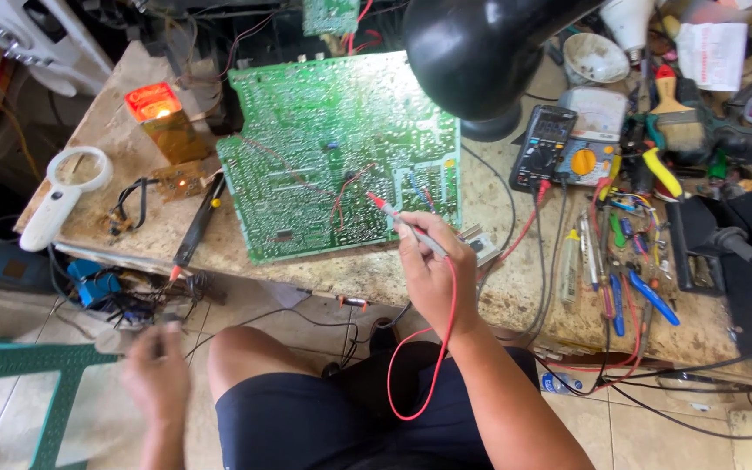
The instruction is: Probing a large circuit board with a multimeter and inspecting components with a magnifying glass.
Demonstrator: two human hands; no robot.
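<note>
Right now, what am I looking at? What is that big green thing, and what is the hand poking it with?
This one picture comes from a camera worn on a person's head, looking down at their lap and workbench. The big green thing is a circuit board, the inside of an electric machine, propped on the bench. The right hand holds a red test probe, a pen-like stick with its tip on the board. Its red wire loops down over the lap. A meter lies to the right, beside many small tools. The left hand is low and blurry; whether it holds anything is unclear. A black lamp hangs above.
</note>
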